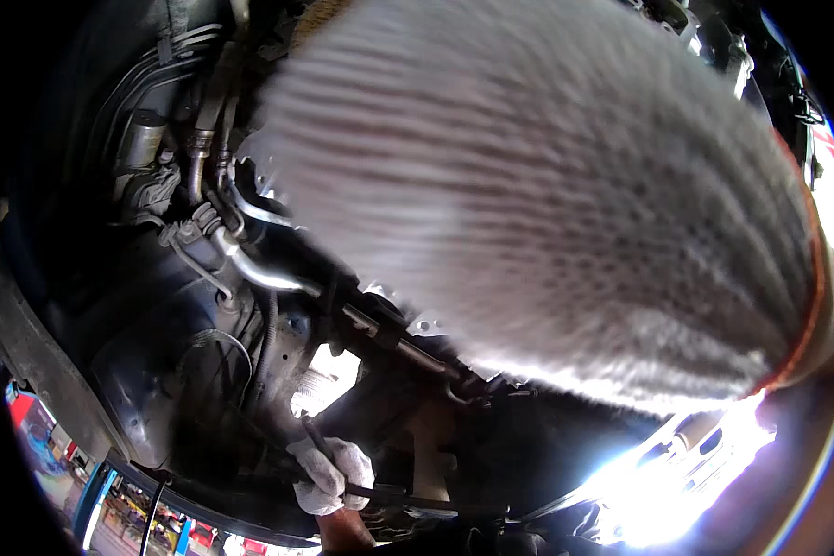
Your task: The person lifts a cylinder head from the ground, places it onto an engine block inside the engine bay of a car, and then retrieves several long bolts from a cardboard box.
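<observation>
My right hand, in a light knit glove with an orange-red cuff edge, is very close to the view and blurred by motion. It covers much of the upper right, and its fingers cannot be made out. Lower down, my left hand, in a white glove, is closed around a dark rod. The rod's upper end sticks out above the fingers; a dark bar runs to the right from beside the hand, and I cannot tell whether the two are one piece. What lies behind my right hand is hidden.
Vehicle parts surround both hands. A shiny bent metal pipe slopes across the middle left, below a grey cylinder and metal hose fittings. A dark panel edge borders the left. Strong glare fills the lower right.
</observation>
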Demonstrator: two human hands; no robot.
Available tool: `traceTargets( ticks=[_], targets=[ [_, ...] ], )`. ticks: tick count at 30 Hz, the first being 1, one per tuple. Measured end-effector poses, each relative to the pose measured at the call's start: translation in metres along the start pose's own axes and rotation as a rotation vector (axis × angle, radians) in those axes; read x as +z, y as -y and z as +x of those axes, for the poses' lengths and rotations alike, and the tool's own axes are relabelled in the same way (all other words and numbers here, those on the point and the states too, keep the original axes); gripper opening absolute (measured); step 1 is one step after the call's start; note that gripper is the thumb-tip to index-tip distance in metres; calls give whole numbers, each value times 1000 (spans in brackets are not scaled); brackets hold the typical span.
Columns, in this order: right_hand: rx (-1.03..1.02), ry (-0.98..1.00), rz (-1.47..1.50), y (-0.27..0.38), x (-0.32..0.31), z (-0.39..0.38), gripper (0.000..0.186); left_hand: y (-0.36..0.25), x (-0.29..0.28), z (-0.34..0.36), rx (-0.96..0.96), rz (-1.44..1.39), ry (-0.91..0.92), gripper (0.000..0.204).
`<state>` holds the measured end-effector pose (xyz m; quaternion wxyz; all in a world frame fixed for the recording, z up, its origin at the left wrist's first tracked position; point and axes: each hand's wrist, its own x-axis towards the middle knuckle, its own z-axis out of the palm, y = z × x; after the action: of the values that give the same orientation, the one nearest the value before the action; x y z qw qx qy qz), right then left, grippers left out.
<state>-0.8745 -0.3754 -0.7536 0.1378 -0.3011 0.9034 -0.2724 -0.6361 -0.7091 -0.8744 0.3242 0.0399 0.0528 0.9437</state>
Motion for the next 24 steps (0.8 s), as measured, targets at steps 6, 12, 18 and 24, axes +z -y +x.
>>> traceTargets(
  ticks=[6, 12, 18, 24],
  targets=[
    [-61, 13, -15, 3, -1, 16, 36, -1, 33, 17, 214, 315, -181, 7],
    [-80, 22, -21, 1, 0, 22, 35, 6, 22, -4, 250, 141, -98, 30],
    [-94, 27, -32, -4, 3, 24, 35, -5, 2, 8, 185, 210, 40, 23],
    [-127, 39, -34, 0, 2, 30, 34, 4, 39, 15, 264, 362, -264, 5]
  ],
)
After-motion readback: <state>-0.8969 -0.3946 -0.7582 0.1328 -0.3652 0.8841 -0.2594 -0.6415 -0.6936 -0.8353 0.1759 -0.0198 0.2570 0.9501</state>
